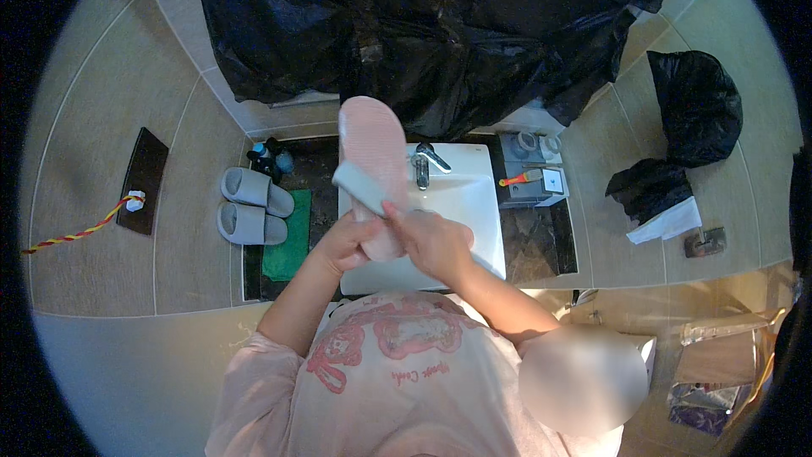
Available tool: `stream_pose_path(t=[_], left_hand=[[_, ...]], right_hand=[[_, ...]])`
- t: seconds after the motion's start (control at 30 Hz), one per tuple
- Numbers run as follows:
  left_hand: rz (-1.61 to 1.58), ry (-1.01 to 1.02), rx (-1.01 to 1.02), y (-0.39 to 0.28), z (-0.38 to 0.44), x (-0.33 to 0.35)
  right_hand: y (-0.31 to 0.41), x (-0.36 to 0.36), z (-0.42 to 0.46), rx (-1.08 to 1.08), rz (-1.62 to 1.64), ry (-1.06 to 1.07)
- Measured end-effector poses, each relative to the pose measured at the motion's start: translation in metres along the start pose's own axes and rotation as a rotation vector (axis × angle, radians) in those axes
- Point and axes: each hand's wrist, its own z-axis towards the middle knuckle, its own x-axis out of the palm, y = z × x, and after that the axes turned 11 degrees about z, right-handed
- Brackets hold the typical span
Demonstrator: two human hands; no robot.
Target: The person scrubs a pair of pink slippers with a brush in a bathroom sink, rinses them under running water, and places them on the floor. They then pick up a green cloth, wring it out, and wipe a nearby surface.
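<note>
A pink slipper (374, 133) stands on end, tilted, above the white washbasin (355, 279), its finely ridged face showing. My left hand (349, 244) grips its lower end from the side, thumb across it. A pale blue-grey oblong (360, 187), possibly a scrubbing brush, lies slantwise over the slipper's middle. My right hand (438, 244) is closed around the lower end of that oblong, against the slipper. My fingers hide its gripped end, so its exact kind cannot be told. Behind the hands is a chrome faucet (423, 168).
Two grey slippers (254, 203) rest partly on a green towel (292, 254) at the left. Bottles (266, 158) stand behind them. A brush with a red-yellow handle (517, 179) lies on a grey box (530, 193) at the right. Black plastic sheeting (412, 32) hangs over the basin's back.
</note>
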Motion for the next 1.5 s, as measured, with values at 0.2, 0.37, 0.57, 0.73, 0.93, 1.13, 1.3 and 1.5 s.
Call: stream_pose_path(t=[0.2,0.37,0.57,0.73,0.93,1.13,1.3,1.5], left_hand=[[0.004,-0.086,-0.056,-0.011,-0.004,0.010],[0.018,-0.083,-0.073,-0.017,-0.003,0.005],[0.287,-0.145,-0.100,-0.002,-0.008,0.021],[0.278,-0.121,-0.192,-0.007,-0.010,0.009],[0.281,-0.160,-0.185,0.010,-0.004,0.011],[0.171,-0.121,-0.047,-0.013,-0.002,0.019],[0.084,-0.104,-0.119,-0.014,0.004,0.020],[0.165,-0.130,-0.153,-0.006,-0.002,0.019]], right_hand=[[-0.044,0.000,0.020,0.181,-0.022,-0.124],[-0.010,0.012,-0.010,-0.042,0.035,-0.088],[-0.039,-0.023,0.045,0.168,0.063,-0.306],[-0.018,-0.010,-0.003,0.202,0.126,-0.126],[-0.036,-0.015,0.032,0.219,0.121,-0.242],[-0.054,0.010,-0.010,0.255,0.142,-0.265],[-0.021,0.010,-0.028,0.066,0.121,-0.174],[-0.057,-0.011,0.025,0.249,0.096,-0.317]])
